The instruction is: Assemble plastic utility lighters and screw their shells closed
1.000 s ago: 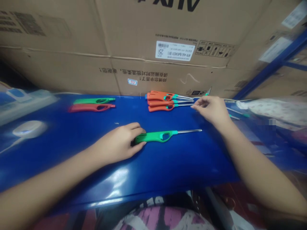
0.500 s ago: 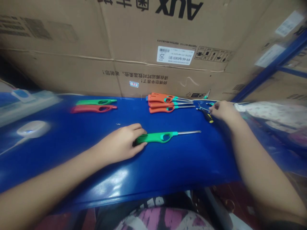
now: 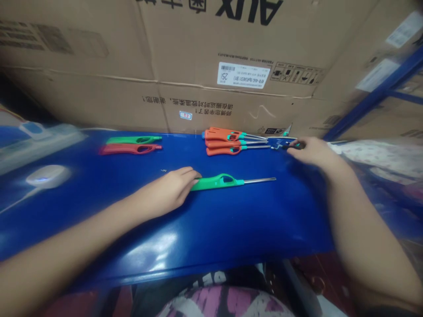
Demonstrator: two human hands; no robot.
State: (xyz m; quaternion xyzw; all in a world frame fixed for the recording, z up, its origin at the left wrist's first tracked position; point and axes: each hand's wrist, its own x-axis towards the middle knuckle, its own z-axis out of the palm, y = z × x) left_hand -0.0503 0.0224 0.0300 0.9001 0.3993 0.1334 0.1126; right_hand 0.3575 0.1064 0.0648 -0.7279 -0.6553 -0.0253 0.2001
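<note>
My left hand [image 3: 172, 188] is closed round the rear of a green long-nosed lighter [image 3: 214, 182], whose metal tube points right above the blue table. At the table's back right, my right hand [image 3: 310, 152] has its fingers closed on a small dark screwdriver [image 3: 300, 145], mostly covered by the fingers. Orange long-nosed lighters [image 3: 220, 151] lie stacked just left of that hand, their tubes pointing toward it. Small teal and metal bits lie around the fingers, too small to make out.
A green lighter body [image 3: 127, 140] and a red lighter body [image 3: 124, 149], both without tubes, lie at the back left. A white rounded device [image 3: 48, 177] with a cable sits at the left. Behind the blue table [image 3: 231, 229] stands a large cardboard box [image 3: 185, 53].
My right hand has picked up the screwdriver, which lay beside it with its yellow-tipped handle showing. My left hand has raised and turned the green lighter slightly, its trigger loop now facing up.
</note>
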